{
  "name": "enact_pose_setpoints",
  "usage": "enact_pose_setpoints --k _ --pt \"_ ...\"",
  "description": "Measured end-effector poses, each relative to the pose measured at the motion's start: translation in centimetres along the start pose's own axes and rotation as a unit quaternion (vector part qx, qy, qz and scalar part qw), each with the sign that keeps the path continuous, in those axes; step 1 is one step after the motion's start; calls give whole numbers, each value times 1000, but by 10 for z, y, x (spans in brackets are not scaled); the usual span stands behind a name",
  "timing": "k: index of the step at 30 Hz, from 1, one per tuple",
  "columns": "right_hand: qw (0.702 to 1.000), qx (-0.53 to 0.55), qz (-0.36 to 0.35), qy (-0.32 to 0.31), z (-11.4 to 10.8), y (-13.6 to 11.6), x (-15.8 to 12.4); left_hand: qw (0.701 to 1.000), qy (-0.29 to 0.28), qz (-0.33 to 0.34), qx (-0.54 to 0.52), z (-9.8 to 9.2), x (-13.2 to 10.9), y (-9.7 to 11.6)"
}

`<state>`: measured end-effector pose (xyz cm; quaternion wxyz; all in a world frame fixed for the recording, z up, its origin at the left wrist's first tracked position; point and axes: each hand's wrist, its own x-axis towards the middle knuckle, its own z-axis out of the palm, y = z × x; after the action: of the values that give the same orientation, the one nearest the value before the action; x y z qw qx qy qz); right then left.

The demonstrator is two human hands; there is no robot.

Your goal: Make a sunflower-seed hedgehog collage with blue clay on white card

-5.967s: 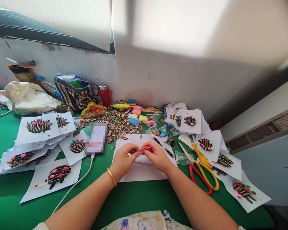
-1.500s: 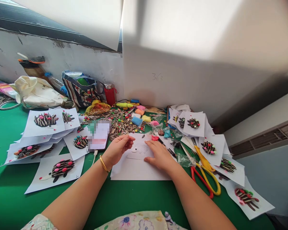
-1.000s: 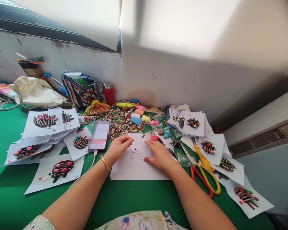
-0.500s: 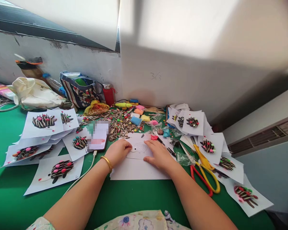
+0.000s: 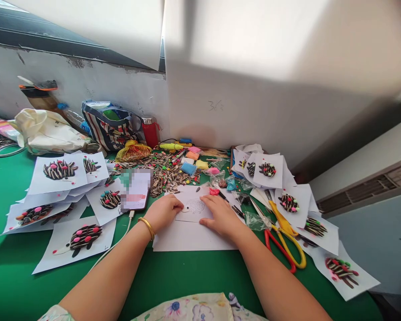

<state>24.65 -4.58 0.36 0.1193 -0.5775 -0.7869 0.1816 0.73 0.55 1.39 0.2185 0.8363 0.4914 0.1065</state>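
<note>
Both hands rest on one small hedgehog outline sheet: left hand loosely curled at its left edge, right hand flat, fingers spread, pinning its right side; neither grasps anything. Sheet lies on blank white paper on the green table. Status, judged: outline bare, no seeds or clay applied; all decoration remaining. Finished hedgehog sheets: about six left, about six right. Sunflower seed pile: one. Scissors: two pairs. Phone: one. Red clay lump: one.
</note>
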Motion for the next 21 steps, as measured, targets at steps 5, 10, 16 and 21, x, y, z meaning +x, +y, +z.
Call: enact_pose_setpoints --k 5,10,16,21 --pt "1000 2 0 2 0 1 0 1000 -24 -4 0 -4 -1 2" --pt "1000 2 -3 3 0 1 0 1000 -28 -10 6 -6 -2 4" --pt "1000 6 -2 3 -1 0 0 999 -11 -32 0 -10 -2 3" --pt "1000 9 0 0 0 1 1 999 -33 -15 21 -10 -5 5"
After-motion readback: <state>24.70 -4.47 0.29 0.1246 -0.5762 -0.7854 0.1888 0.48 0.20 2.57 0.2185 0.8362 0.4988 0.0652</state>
